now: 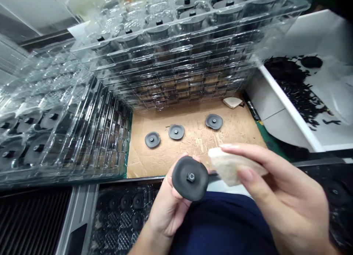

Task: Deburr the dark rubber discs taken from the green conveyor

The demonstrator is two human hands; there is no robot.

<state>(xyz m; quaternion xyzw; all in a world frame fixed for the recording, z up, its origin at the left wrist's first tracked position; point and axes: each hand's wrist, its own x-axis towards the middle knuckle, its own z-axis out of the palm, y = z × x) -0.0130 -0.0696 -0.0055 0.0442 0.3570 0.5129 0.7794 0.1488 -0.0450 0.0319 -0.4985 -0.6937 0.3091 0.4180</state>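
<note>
My left hand [168,203] grips a black rounded-square disc [200,187] with a small raised hub at its centre, its face turned up toward me. In my right hand [286,188], thumb and fingers pinch an off-white wedge-shaped pad [227,168], slightly blurred, just right of the disc and apart from it. Beyond my hands, three similar black discs lie on a cardboard sheet [143,165]: a left disc [152,140], a middle disc [176,132] and a right disc [214,121].
Stacked clear plastic trays [176,45] with black parts rise behind the cardboard; another tray stack [104,126] stands left. A white bin [292,115] at right holds small black pieces [298,89]. A second pale pad [232,102] and a black marker [251,107] lie near it.
</note>
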